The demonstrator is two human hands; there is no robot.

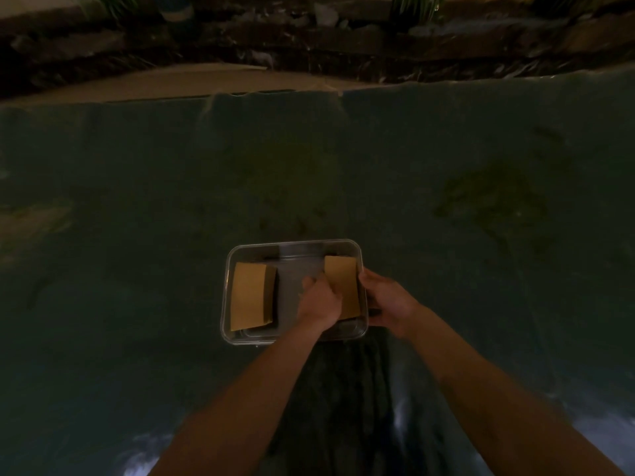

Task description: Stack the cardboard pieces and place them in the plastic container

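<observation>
A clear plastic container (295,242) sits on a dark green cloth, low in the middle of the view. Inside it, at the left end, lies a stack of brown cardboard pieces (249,295). At the right end is a second cardboard stack (340,280). My left hand (318,300) reaches into the container and grips that right stack along its left edge. My right hand (386,305) is outside the container's right wall, with its thumb and fingers against the rim and the stack's right side. The lower part of the right stack is hidden by my left hand.
The dark green cloth (309,166) covers the wide surface all round the container. A pale cardboard sheet (192,82) lies past the cloth's far edge. Beyond it runs a dark rough ledge (343,39) with plants. The scene is dim.
</observation>
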